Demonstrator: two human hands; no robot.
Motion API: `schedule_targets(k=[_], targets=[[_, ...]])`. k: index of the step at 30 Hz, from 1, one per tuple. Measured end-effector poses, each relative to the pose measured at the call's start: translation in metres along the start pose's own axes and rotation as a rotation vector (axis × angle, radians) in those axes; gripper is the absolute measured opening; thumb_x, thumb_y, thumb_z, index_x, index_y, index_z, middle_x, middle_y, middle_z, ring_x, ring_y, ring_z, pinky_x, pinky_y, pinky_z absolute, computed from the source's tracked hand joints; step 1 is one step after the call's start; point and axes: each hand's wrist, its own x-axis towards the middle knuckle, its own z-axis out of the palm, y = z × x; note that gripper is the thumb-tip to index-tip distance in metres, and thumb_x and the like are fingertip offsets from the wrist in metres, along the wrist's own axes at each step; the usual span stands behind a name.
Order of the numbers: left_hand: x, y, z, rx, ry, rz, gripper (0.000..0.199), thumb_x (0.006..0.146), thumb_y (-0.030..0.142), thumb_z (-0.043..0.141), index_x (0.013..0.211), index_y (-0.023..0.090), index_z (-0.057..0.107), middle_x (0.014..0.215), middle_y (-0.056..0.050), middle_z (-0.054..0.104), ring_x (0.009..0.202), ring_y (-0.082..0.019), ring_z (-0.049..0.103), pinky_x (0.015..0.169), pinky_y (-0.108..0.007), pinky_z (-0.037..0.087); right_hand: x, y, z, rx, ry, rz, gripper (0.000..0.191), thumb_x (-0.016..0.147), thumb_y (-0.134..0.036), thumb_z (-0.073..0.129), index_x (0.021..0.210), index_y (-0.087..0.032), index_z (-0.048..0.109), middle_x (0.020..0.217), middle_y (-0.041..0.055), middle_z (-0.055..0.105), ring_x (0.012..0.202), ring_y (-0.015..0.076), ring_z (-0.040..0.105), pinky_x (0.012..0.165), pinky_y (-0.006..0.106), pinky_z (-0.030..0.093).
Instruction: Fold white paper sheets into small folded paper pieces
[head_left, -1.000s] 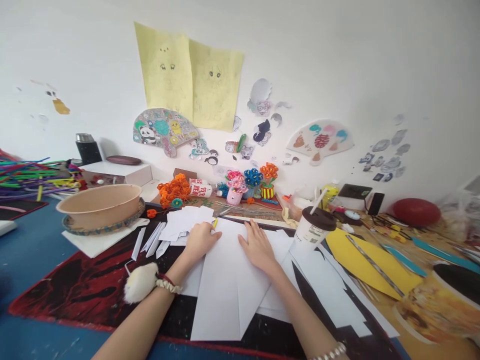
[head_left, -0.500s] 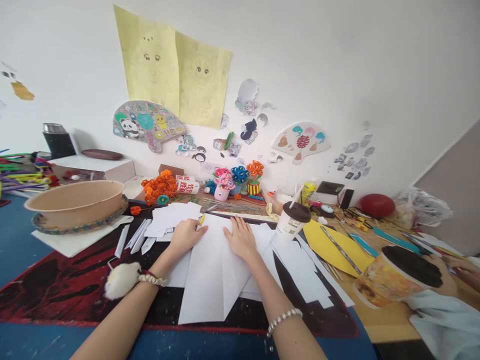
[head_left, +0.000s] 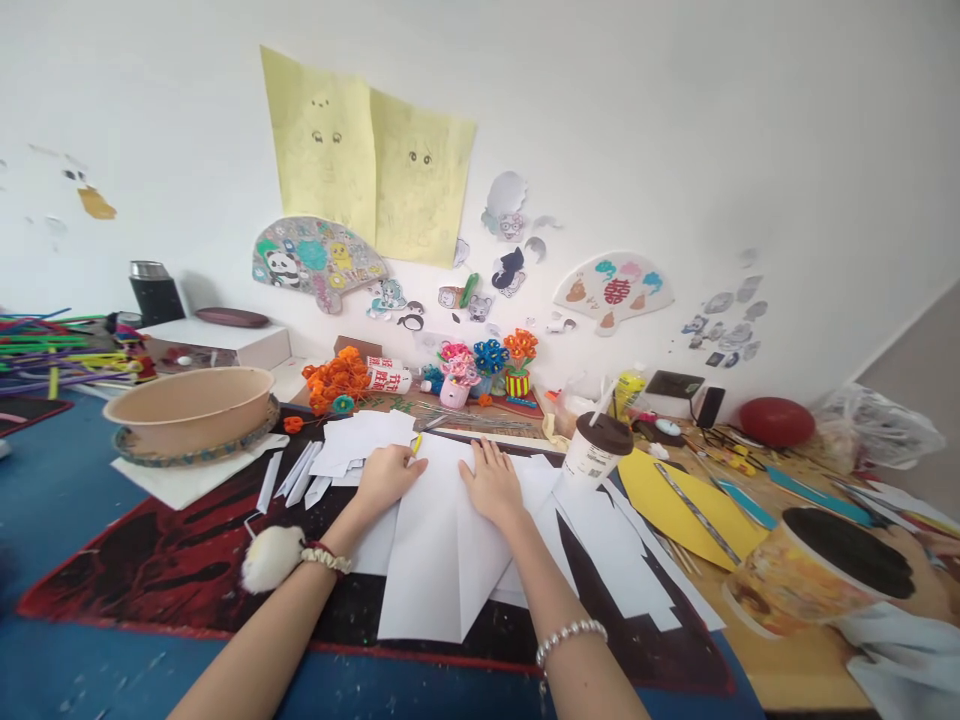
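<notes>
From the head camera I see my left hand (head_left: 386,475) and right hand (head_left: 491,485) lying flat and unclenched, side by side, on a folded white paper (head_left: 442,560) (grasping nothing, only pressing). The paper lies on the table (head_left: 67,490) toward its near edge. A lidded cup (head_left: 596,450) stands just right of it, a tan bowl (head_left: 187,405) well apart to the left.

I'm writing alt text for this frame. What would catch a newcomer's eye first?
At the centre, the left hand and right hand press flat on a folded white paper sheet lying over a red-and-black mat. Above them, two yellow drawing sheets hang on the white wall. A beige bowl sits at the left, and a lidded paper cup with a straw stands right of the hands.
</notes>
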Motion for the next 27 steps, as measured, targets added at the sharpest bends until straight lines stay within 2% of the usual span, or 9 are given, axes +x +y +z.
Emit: schedule_targets(k=[12, 20, 23, 27], targets=[[-0.002, -0.0013, -0.0015, -0.06, -0.012, -0.023, 0.029, 0.078, 0.041, 0.05, 0.062, 0.018, 0.059, 0.063, -0.005, 0.064, 0.07, -0.02, 0.06, 0.058, -0.025, 0.03, 0.0009, 0.0003, 0.0019, -0.017, -0.002, 0.0, 0.058, 0.093, -0.044, 0.023, 0.143, -0.013, 0.027, 0.15, 0.0089, 0.022, 0.138, 0.0212, 0.016, 0.11, 0.039, 0.011], [-0.0031, -0.0041, -0.0044, -0.121, -0.035, -0.028, 0.042, 0.077, 0.051, 0.045, 0.05, 0.02, 0.041, 0.046, 0.002, 0.044, 0.052, -0.015, 0.048, 0.051, -0.024, 0.025, -0.0001, -0.0006, 0.0025, 0.006, 0.029, 0.003, 0.058, 0.093, -0.043, 0.025, 0.142, -0.012, 0.029, 0.149, 0.0094, 0.025, 0.138, 0.0212, 0.017, 0.11, 0.038, 0.011], [-0.0047, -0.0036, -0.0073, -0.146, -0.06, -0.002, 0.039, 0.074, 0.046, 0.051, 0.048, 0.02, 0.037, 0.045, 0.004, 0.04, 0.05, -0.013, 0.044, 0.05, -0.024, 0.024, -0.0009, -0.0007, 0.0036, 0.018, 0.069, -0.005, 0.055, 0.093, -0.04, 0.027, 0.14, -0.012, 0.034, 0.148, 0.01, 0.029, 0.137, 0.022, 0.021, 0.11, 0.039, 0.013], [-0.0056, -0.001, -0.0077, -0.163, -0.045, 0.036, 0.034, 0.072, 0.037, 0.054, 0.049, 0.02, 0.037, 0.047, 0.004, 0.04, 0.052, -0.013, 0.042, 0.052, -0.024, 0.025, -0.0029, 0.0002, 0.0041, 0.061, 0.191, -0.003, 0.052, 0.089, -0.035, 0.035, 0.136, -0.012, 0.041, 0.146, 0.0112, 0.033, 0.134, 0.0229, 0.027, 0.108, 0.037, 0.021]])
